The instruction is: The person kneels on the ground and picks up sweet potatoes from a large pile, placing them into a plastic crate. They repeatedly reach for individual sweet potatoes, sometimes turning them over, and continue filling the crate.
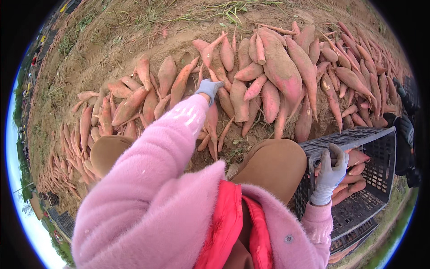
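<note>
My left hand (210, 90), in a grey-white glove, reaches into the row of sweet potatoes on the soil. Its fingers touch the slim end of a sweet potato (220, 69); whether they close around it is hidden. My right hand (331, 173), gloved the same way, is curled over the rim of a black plastic crate (356, 138) beside my right knee. The crate is tilted, with several sweet potatoes (351, 186) inside. A very large, soil-covered sweet potato (280, 64) lies on the pile to the right of my left hand.
Sweet potatoes (124, 104) spread left along the row, and a dense heap (362, 70) lies right. Cut vines (231, 10) lie on the soil beyond. Another crate (356, 232) is under the tilted one. A co-worker's gloved hand (406, 129) shows at the right edge.
</note>
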`<state>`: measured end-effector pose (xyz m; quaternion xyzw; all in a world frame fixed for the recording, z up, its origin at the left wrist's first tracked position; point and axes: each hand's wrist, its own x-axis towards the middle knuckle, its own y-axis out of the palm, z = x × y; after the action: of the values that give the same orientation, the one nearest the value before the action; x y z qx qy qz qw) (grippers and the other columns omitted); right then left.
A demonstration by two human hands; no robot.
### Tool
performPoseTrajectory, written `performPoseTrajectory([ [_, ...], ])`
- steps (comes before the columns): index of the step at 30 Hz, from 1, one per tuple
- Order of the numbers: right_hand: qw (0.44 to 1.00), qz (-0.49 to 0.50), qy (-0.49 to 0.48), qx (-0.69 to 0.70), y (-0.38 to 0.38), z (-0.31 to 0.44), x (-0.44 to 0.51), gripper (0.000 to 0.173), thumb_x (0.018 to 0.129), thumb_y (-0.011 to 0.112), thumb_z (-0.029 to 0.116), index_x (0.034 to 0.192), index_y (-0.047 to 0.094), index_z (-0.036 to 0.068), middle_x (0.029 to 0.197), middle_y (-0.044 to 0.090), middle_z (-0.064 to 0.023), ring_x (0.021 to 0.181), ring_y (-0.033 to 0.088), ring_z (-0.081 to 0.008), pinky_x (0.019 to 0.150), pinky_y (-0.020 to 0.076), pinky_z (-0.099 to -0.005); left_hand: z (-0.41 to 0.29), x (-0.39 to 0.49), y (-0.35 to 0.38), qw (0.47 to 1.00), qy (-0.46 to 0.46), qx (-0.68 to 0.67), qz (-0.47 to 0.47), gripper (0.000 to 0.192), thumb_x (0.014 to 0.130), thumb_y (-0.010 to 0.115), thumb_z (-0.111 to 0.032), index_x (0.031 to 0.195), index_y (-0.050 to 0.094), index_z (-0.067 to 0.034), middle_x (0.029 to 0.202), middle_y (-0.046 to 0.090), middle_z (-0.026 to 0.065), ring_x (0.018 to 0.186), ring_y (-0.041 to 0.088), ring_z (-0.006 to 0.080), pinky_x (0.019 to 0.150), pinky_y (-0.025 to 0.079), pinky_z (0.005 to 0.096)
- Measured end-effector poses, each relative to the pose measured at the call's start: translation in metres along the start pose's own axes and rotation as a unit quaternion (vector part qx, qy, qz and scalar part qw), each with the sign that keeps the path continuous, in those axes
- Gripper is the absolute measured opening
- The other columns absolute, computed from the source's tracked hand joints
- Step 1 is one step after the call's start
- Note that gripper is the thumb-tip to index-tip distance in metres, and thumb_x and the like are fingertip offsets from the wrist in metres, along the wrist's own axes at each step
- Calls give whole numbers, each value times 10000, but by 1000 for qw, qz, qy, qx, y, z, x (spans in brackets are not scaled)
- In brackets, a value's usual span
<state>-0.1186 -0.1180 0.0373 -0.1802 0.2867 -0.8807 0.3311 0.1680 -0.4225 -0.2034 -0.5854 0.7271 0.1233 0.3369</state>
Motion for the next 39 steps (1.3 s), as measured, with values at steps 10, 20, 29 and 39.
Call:
performPoseTrajectory([
  [10, 997, 18, 24, 65, -3, -7, 2, 202, 873, 648, 17, 1069, 647, -31, 953, 529, -36, 775, 545, -107, 711, 475, -246, 10, -75, -131, 843, 94, -477, 228, 408, 954, 563, -124, 1321, 505, 46, 1227, 611, 199, 1205, 555, 351, 1066, 428, 485],
  [20, 999, 9, -11, 29, -1, -11, 4, 188, 872, 666, 56, 1043, 658, -20, 996, 538, -51, 773, 553, -113, 695, 474, -247, -38, -75, -212, 925, 6, -211, -317, 415, 855, 658, -156, 1232, 579, 1, 1192, 613, 204, 1141, 567, 325, 992, 457, 376],
  [29, 999, -3, -16, -31, 0, 0, 0, 234, 822, 645, 3, 1055, 660, 6, 953, 546, -53, 729, 526, -132, 698, 461, -263, -38, -52, -57, 807, 375, 330, -314, 574, 772, 712, -271, 1252, 557, 2, 1178, 643, 191, 1123, 593, 370, 968, 465, 408],
  [39, 993, -4, 36, 112, 3, 7, 5, 177, 893, 601, -40, 1068, 621, -30, 875, 540, -24, 639, 470, -62, 586, 412, -199, -1, 12, 2, 977, 20, -209, -31, 352, 781, 744, -256, 970, 694, 37, 831, 692, 112, 667, 638, 272, 603, 514, 362],
])
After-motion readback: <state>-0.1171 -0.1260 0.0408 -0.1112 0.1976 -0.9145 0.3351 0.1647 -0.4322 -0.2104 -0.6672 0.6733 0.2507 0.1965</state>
